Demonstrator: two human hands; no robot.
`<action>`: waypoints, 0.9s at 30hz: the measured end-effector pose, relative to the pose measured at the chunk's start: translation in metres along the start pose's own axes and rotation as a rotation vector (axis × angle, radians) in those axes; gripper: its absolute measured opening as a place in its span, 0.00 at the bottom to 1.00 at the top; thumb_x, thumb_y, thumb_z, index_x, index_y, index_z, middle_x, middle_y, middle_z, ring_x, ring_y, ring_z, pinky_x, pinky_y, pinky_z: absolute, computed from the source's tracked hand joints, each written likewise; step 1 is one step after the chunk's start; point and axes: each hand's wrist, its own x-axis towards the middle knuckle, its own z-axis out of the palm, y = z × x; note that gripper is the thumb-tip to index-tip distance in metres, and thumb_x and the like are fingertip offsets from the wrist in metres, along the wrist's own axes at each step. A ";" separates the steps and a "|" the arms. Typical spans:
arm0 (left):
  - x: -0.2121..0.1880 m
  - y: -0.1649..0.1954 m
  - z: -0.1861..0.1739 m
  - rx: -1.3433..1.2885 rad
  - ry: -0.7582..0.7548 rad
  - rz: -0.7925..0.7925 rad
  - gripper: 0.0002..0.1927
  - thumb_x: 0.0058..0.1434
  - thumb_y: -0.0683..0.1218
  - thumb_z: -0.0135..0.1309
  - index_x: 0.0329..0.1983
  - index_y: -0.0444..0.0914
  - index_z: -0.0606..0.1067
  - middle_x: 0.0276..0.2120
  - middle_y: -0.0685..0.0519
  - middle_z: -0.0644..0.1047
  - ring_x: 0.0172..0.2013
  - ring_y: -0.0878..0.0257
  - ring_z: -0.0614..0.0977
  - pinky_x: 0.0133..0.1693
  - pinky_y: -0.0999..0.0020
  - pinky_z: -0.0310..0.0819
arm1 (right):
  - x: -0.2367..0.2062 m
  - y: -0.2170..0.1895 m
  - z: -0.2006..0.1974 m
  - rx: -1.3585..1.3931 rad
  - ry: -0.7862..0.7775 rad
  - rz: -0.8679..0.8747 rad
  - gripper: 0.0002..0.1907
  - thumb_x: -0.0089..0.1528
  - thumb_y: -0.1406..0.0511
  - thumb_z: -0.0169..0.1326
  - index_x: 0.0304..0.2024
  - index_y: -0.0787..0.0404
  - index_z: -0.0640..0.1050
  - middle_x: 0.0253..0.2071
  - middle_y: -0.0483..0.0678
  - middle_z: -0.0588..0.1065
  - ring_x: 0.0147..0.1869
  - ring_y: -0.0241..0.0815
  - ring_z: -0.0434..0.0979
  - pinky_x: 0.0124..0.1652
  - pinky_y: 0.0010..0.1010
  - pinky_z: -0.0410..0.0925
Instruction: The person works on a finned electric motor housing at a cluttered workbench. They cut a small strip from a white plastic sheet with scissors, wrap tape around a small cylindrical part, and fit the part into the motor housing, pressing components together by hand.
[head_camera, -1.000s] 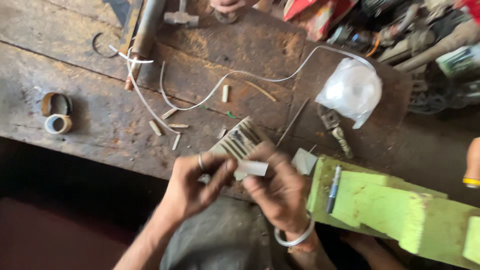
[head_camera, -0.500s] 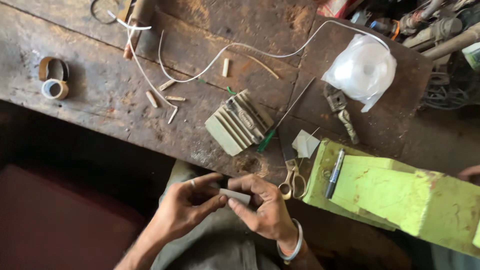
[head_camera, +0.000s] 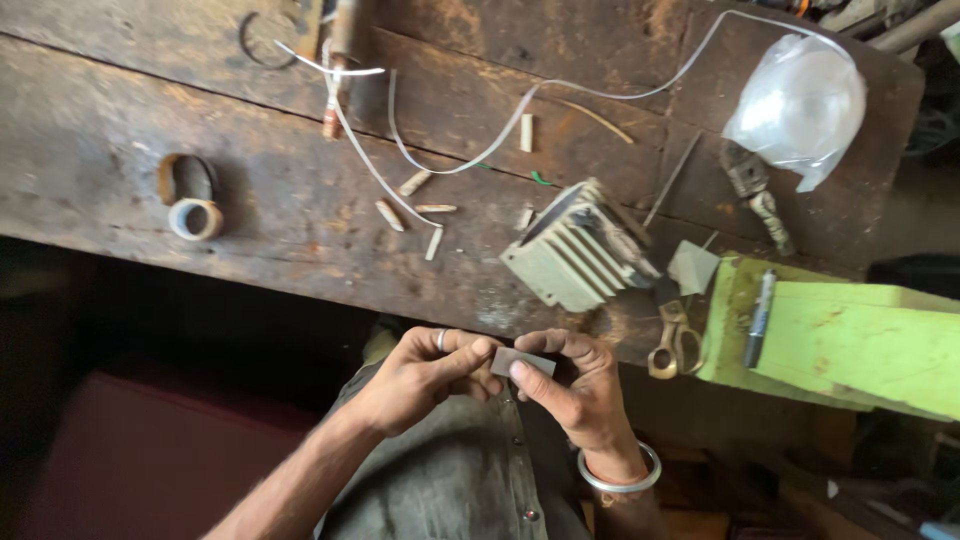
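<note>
Both hands meet below the near edge of the surface (head_camera: 150, 130), just under the finned metal block (head_camera: 580, 255); between them sits a small flat grey piece (head_camera: 523, 362), thin and rectangular, looking like card or sheet metal, though which I cannot tell. The left hand (head_camera: 425, 375), ring on one finger, pinches the piece's left end between thumb and fingertips; the right hand (head_camera: 570, 385), metal bangle (head_camera: 618, 475) at the wrist, grips the right end the same way; both are closed on it. Held over the lap, off the surface, probably so both ends stay free to be worked close to the eyes.

The finned metal block is pale grey, ribbed with parallel slats, tilted at the edge of the surface; the surface itself is old dark plank, scarred, stained, with rust-coloured patches.

Just right of the block: scissors (head_camera: 675, 340) with yellowish loop handles, a grey square offcut (head_camera: 692, 267) like the held piece, then a lime-green painted wooden block (head_camera: 850, 335) carrying a dark pen-like tool (head_camera: 760, 315). Up and right of the block: a crumpled clear plastic bag (head_camera: 800, 105) and a worn metal tool (head_camera: 757, 195). Up and left: a looping white wire (head_camera: 470, 160) and short pale sticks (head_camera: 415, 183), scattered as offcuts. Far left of the block: two tape rolls (head_camera: 192, 205), one pale, one brown.
</note>
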 end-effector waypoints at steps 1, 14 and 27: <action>-0.003 0.003 -0.008 0.007 -0.005 0.002 0.17 0.68 0.50 0.55 0.49 0.32 0.82 0.33 0.50 0.83 0.34 0.65 0.83 0.40 0.68 0.79 | 0.003 0.000 0.011 0.025 0.000 0.006 0.10 0.58 0.71 0.65 0.43 0.67 0.82 0.31 0.47 0.81 0.31 0.32 0.78 0.33 0.23 0.72; -0.007 0.035 -0.045 0.145 0.043 0.267 0.11 0.66 0.43 0.60 0.47 0.31 0.81 0.31 0.52 0.81 0.30 0.68 0.80 0.35 0.71 0.77 | 0.006 0.007 0.072 0.211 0.117 -0.106 0.13 0.61 0.74 0.58 0.50 0.65 0.80 0.38 0.51 0.82 0.38 0.37 0.83 0.38 0.27 0.77; 0.020 0.026 0.014 -0.001 0.013 0.422 0.15 0.69 0.45 0.55 0.55 0.32 0.78 0.33 0.55 0.80 0.33 0.71 0.79 0.38 0.74 0.77 | -0.003 -0.007 0.034 0.288 0.279 -0.241 0.10 0.63 0.75 0.59 0.47 0.66 0.78 0.39 0.52 0.81 0.38 0.40 0.82 0.34 0.27 0.73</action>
